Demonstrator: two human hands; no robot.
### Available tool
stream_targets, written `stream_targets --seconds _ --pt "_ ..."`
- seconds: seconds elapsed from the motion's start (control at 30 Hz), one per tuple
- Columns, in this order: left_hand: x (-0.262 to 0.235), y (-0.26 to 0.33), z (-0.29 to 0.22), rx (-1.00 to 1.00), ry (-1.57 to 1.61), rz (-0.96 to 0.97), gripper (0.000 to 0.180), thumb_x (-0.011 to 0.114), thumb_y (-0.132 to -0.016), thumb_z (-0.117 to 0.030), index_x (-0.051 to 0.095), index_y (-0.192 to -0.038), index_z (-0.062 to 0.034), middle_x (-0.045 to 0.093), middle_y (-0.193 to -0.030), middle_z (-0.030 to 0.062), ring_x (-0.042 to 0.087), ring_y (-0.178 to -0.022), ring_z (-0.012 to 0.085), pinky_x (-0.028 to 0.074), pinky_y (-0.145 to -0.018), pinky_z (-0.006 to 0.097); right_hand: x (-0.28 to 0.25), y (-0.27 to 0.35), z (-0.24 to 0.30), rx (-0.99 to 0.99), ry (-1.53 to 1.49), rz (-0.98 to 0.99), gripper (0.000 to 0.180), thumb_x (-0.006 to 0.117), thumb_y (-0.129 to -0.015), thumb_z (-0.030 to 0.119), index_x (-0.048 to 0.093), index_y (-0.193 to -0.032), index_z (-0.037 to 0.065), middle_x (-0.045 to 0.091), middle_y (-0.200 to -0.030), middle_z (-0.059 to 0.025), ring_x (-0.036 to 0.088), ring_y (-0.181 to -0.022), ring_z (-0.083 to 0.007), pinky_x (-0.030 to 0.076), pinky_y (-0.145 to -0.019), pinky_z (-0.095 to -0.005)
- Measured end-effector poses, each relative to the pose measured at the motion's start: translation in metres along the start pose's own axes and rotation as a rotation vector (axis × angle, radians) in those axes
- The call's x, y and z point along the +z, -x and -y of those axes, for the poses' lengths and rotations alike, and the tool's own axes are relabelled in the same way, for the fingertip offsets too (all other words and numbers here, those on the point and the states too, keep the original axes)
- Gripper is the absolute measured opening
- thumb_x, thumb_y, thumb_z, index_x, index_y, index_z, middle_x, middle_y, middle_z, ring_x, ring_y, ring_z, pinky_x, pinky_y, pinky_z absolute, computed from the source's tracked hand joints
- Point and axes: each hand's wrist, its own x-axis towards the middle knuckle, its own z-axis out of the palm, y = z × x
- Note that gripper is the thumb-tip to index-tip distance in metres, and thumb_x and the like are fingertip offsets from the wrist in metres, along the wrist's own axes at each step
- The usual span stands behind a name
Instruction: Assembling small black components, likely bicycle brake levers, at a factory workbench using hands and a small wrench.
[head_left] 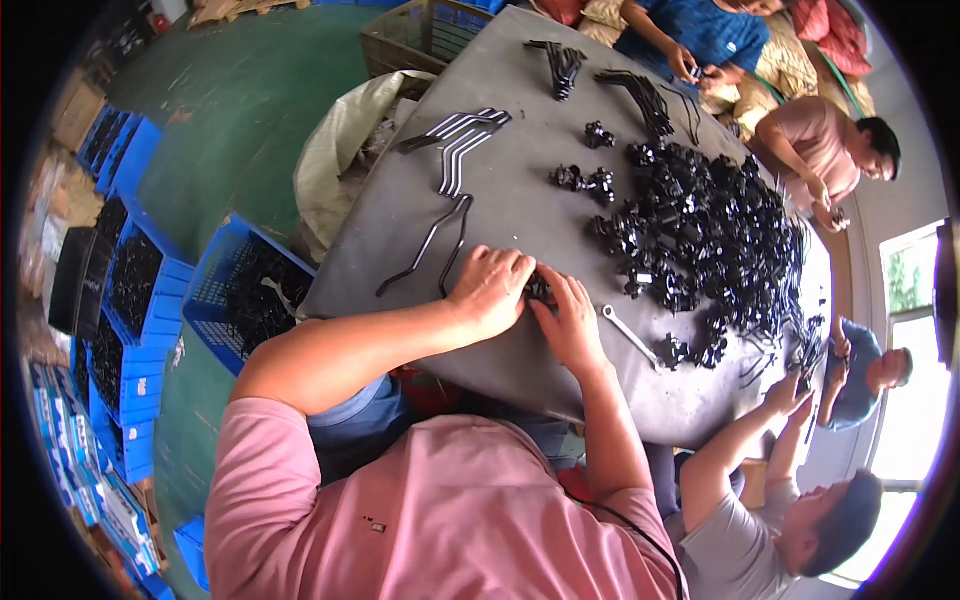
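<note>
Both my hands are together at the near edge of the grey table. My left hand (492,290) is closed, its fingers curled against a small black clamp-like part (540,289). From the other side, my right hand (568,318) has thumb and fingers around the same part, most of which the hands hide. A bent black rod (428,244) lies just beyond my left hand, one end reaching close to it. To the right of my right hand rests a silver wrench (630,336).
A big pile of black clamp-like parts (700,230) covers the table's right half. Bent rods (465,140) lie in groups farther off. Left stand a white sack (330,150) and blue crates (215,290). Several co-workers sit around, one close at right (740,460).
</note>
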Motion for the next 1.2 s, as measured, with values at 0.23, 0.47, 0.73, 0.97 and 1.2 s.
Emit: stream_targets --seconds 0.23,0.47,0.73,0.97,1.2 --pt "-0.007 0.002 0.003 -0.026 -0.011 0.065 0.051 0.077 -0.081 -0.016 0.056 -0.126 -0.0057 0.065 -0.116 0.0136 0.063 -0.111 0.0306 0.046 -0.097 0.047 -0.015 0.014 -0.022 0.168 0.006 0.027 0.047 0.076 -0.084 0.009 0.063 -0.129 0.006 0.063 -0.128 -0.0138 0.061 -0.118 -0.0353 0.050 -0.102 -0.0429" --pt "-0.074 0.010 0.023 -0.049 -0.032 -0.114 0.052 0.080 -0.083 -0.026 0.060 -0.126 -0.0059 0.067 -0.122 0.0119 0.068 -0.106 0.0345 0.055 -0.089 0.046 -0.008 0.005 0.021 0.048 0.104 -0.065 0.051 0.080 -0.083 0.016 0.063 -0.130 0.007 0.061 -0.127 -0.0163 0.064 -0.110 -0.0347 0.055 -0.093 -0.0417" --pt "-0.105 0.036 0.078 -0.448 0.083 0.347 0.043 0.068 -0.096 -0.031 0.056 -0.117 0.0046 0.071 -0.107 0.0264 0.069 -0.101 0.0444 0.054 -0.091 0.051 0.016 -0.009 0.025 0.147 0.063 0.046 0.054 0.071 -0.089 0.012 0.052 -0.140 0.009 0.060 -0.113 -0.0207 0.064 -0.098 -0.0417 0.055 -0.086 -0.0499" --pt "-0.092 0.036 0.076 -0.570 0.482 0.460 0.036 0.069 -0.098 -0.025 0.054 -0.117 0.0016 0.071 -0.089 0.0145 0.068 -0.071 0.0215 0.054 -0.062 0.038 0.020 -0.014 0.019 0.247 -0.100 -0.046 0.039 0.069 -0.085 -0.002 0.066 -0.123 0.007 0.060 -0.100 -0.0107 0.062 -0.082 -0.0218 0.054 -0.076 -0.0358" --pt "-0.072 0.033 0.048 -0.496 0.609 0.456 0.036 0.068 -0.097 -0.017 0.053 -0.121 0.0036 0.072 -0.091 0.0146 0.069 -0.072 0.0206 0.056 -0.070 0.036 0.013 -0.019 0.045 0.113 -0.168 -0.175 0.039 0.068 -0.086 -0.008 0.067 -0.122 0.007 0.058 -0.100 -0.0075 0.059 -0.077 -0.0154 0.051 -0.069 -0.0292"
